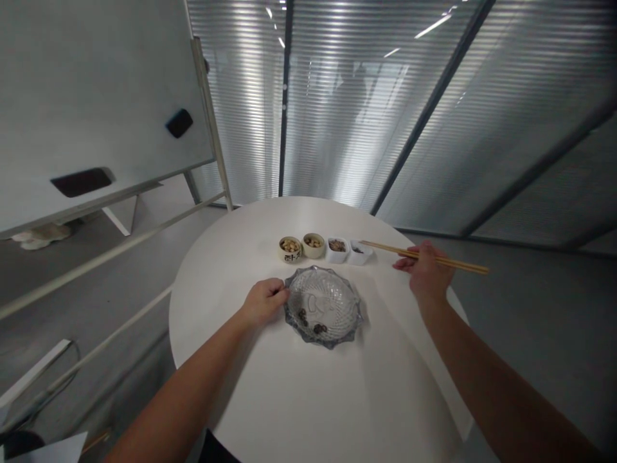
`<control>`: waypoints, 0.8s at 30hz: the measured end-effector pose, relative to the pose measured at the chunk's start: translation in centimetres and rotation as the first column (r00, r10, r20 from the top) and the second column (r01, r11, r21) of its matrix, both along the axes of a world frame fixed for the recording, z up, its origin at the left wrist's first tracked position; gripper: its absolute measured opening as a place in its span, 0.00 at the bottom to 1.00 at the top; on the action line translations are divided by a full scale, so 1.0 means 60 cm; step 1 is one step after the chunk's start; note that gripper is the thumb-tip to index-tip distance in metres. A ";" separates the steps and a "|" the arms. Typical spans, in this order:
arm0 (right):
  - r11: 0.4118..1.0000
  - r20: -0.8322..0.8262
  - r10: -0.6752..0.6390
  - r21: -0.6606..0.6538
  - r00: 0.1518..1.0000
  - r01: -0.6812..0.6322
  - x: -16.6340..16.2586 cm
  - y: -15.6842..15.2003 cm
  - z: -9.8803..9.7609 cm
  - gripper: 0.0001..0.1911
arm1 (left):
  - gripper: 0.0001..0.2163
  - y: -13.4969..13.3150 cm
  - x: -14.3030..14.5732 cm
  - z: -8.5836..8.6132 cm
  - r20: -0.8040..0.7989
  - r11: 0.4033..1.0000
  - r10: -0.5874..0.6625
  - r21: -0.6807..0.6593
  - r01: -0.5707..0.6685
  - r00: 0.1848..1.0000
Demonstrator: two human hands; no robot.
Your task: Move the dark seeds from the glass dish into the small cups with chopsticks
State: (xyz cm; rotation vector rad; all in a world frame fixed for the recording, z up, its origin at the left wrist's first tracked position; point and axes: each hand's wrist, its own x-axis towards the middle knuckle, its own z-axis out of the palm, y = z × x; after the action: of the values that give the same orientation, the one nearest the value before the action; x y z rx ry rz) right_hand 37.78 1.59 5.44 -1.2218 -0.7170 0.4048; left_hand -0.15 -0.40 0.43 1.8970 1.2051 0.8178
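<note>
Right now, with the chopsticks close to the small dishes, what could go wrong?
1. The right hand holds the chopsticks with their tips over the outer white dish; a careless sweep could perhaps tip that dish or its neighbour.
2. The few dark pieces look small, so they may slip from the chopsticks.
3. The left hand grips the glass plate by its rim only; it could slide on the smooth table.

Round white table (299, 399) centre; tilted whiteboard on a metal stand (96, 96) at 10 o'clock; ribbed frosted glass wall (366, 109) from 12 to 3; grey floor (544, 308).
</note>
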 end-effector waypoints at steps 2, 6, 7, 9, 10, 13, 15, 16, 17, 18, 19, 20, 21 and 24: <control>1.000 0.002 0.018 0.007 1.000 -0.018 -0.004 -0.007 0.002 0.21 | 0.14 -0.001 0.000 0.001 0.002 1.000 0.001 -0.005 -0.001 1.000; 0.989 -0.013 0.144 0.048 0.990 -0.143 -0.044 -0.049 0.013 0.22 | 0.14 -0.001 -0.001 0.000 0.015 1.000 0.002 -0.004 -0.002 1.000; 0.980 -0.013 0.197 0.045 0.980 -0.196 -0.060 -0.065 0.013 0.22 | 0.14 -0.001 0.000 0.000 0.020 1.000 0.000 -0.005 0.000 1.000; 0.938 0.015 0.346 -0.017 0.938 -0.345 -0.098 -0.102 0.009 0.22 | 0.14 0.000 0.000 -0.002 0.024 1.000 0.002 -0.011 -0.002 1.000; 0.906 0.030 0.421 -0.062 0.907 -0.418 -0.116 -0.121 0.006 0.22 | 0.14 0.000 0.000 -0.002 0.023 1.000 0.004 -0.015 -0.004 1.000; 0.801 0.103 0.585 -0.226 0.804 -0.554 -0.160 -0.166 -0.006 0.22 | 0.14 0.000 0.000 -0.002 0.016 1.000 0.010 -0.027 -0.009 1.000; 0.767 0.145 0.623 -0.302 0.768 -0.566 -0.175 -0.180 -0.011 0.23 | 0.14 -0.001 0.000 -0.001 0.012 0.999 0.011 -0.031 -0.011 1.000; 0.761 0.160 0.629 -0.326 0.761 -0.560 -0.179 -0.183 -0.013 0.24 | 0.14 -0.001 0.000 0.000 0.010 0.999 0.009 -0.031 -0.008 1.000; 0.756 0.171 0.633 -0.346 0.755 -0.556 -0.181 -0.184 -0.013 0.25 | 0.14 -0.001 0.000 0.000 0.009 1.000 0.006 -0.030 -0.006 1.000; 0.751 0.178 0.637 -0.361 0.750 -0.553 -0.181 -0.183 -0.013 0.25 | 0.14 -0.001 0.000 0.001 0.009 1.000 0.005 -0.029 -0.005 1.000; 0.750 0.185 0.638 -0.370 0.748 -0.548 -0.181 -0.181 -0.013 0.25 | 0.14 0.000 0.000 0.001 0.009 1.000 0.005 -0.028 -0.004 1.000; 0.751 0.193 0.636 -0.378 0.747 -0.542 -0.180 -0.180 -0.012 0.25 | 0.14 0.000 0.000 0.000 0.008 1.000 0.005 -0.028 -0.005 1.000; 0.751 0.203 0.635 -0.386 0.745 -0.535 -0.179 -0.178 -0.010 0.25 | 0.14 0.000 0.001 0.000 0.006 1.000 0.007 -0.026 -0.007 1.000; 0.749 0.242 0.638 -0.414 0.731 -0.517 -0.180 -0.178 -0.007 0.24 | 0.14 0.001 0.002 -0.002 -0.004 1.000 0.012 -0.017 -0.012 1.000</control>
State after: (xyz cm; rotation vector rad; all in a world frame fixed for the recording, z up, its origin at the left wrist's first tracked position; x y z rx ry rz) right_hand 26.96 -9.08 5.01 -1.3762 -1.4328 0.8600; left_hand -0.05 -0.34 0.32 1.8800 1.2237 0.8075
